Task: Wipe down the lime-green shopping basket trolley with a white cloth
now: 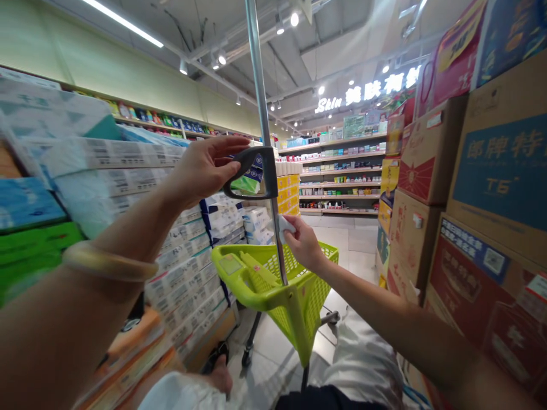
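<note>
Steel pole [261, 102] mid-frame looks stiff and slick; my left hand [205, 168] wraps its grey handle [252, 171], my right hand [301, 242] pinches a white cloth [284, 226] against it.

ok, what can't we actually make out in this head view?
- Metal pole: top cut off by the upper frame edge.
- White item in the right hand: mostly covered by the fingers; cannot tell what it is.
- Green basket: its contents are hidden by its near wall.
- Grey handle: its grip is partly hidden by the left hand.
- Far shelf products: too small to read.
</note>
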The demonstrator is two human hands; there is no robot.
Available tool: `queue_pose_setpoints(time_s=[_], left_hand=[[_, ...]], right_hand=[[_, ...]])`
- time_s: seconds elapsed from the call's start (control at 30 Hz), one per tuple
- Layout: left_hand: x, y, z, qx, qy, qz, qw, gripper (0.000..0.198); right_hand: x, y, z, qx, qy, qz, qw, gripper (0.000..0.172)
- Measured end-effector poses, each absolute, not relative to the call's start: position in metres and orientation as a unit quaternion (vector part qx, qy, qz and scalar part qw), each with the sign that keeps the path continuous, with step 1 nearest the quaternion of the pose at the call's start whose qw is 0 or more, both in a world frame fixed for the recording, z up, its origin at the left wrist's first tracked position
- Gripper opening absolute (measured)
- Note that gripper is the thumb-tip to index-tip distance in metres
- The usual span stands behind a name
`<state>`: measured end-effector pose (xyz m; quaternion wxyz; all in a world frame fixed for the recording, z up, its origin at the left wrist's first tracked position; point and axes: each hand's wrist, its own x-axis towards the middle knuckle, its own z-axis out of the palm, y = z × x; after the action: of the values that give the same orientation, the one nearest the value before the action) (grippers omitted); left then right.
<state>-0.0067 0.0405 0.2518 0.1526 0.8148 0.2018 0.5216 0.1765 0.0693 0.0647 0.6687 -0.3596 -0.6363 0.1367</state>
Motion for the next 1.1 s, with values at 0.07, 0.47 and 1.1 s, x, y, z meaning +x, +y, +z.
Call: queue_pose_setpoints(time_s=[0.07,0.47,1.1], left_hand=[[-0.009,0.040,0.250,0.813,0.206,0.525,0.145,0.046],[-0.024,0.037,0.246,0.800,0.204,0.544,0.150,0.043],[-0.064,0.038,0.250,0.779,0.211,0.546,0.224,0.053]], right_hand=[[0.176,0.071,0.068,-0.360,-0.644,0.157,0.656,0.035],[0.159,0.062,0.032,-0.398,-0.671,0.191,0.596,0.034],[0.155,0.041,-0.037,-0.447,-0.796,0.126,0.389,0.038]])
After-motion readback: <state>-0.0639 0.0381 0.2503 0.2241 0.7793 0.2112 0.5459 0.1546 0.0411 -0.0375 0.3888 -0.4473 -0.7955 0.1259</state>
